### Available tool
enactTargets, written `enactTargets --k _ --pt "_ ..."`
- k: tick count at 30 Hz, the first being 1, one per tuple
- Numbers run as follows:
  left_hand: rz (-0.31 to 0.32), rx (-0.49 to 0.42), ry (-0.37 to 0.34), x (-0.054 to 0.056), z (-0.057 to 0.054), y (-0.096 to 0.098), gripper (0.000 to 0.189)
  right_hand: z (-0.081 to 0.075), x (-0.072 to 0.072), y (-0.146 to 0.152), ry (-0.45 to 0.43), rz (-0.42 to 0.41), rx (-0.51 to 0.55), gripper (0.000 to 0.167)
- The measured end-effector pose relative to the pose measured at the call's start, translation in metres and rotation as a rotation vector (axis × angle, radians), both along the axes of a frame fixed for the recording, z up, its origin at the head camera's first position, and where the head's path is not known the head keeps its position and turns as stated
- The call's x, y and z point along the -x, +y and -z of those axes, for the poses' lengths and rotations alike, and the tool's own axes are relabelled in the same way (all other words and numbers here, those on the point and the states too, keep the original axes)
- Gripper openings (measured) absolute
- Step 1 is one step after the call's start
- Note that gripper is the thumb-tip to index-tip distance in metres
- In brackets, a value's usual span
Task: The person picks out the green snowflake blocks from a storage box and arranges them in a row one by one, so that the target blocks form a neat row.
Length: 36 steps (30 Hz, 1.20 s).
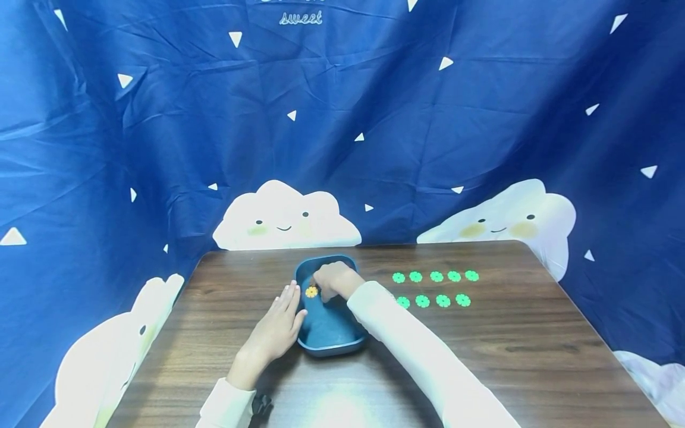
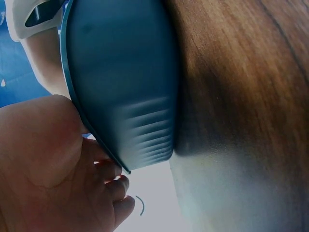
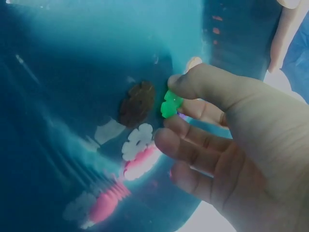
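Note:
A dark blue plastic bin stands on the table. My right hand reaches down inside its far part. Between thumb and forefinger this hand pinches a green flower-shaped disc. Below the fingers lie a brown disc, a white disc and a pink disc of the same kind. In the head view an orange flower-shaped disc shows beside the right hand. My left hand lies with straight fingers along the bin's left rim.
To the right of the bin, green flower-shaped discs lie on the brown wooden table in two rows. The right forearm partly covers the near row's left end. A blue curtain with white clouds hangs behind the table.

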State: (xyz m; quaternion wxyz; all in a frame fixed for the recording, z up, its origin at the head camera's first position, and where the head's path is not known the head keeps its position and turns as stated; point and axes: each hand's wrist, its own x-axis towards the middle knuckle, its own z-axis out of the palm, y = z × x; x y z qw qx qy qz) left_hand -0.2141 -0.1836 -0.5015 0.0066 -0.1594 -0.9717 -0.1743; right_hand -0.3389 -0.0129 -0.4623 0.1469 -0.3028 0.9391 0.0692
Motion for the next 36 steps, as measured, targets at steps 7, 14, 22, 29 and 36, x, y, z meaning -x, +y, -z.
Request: enactTargets --k 7,14,22,29,36 --pt "-0.007 0.005 -0.003 0.000 0.000 0.001 0.066 -0.006 0.001 0.007 -0.023 0.014 0.062 0.045" --pt "-0.010 0.011 -0.006 -0.002 -0.002 0.003 0.066 -0.019 0.002 0.020 0.020 -0.043 0.093 0.035" --pt "-0.007 0.012 0.003 -0.003 -0.002 0.003 0.067 -0.032 -0.002 0.039 0.065 -0.055 0.150 0.031" --pt "-0.007 0.010 0.008 -0.001 -0.001 0.003 0.066 -0.043 -0.007 0.062 0.094 -0.036 0.204 0.028" --pt "-0.004 0.009 0.008 -0.001 0.001 0.002 0.067 -0.050 -0.011 0.091 0.112 -0.033 0.232 0.026"
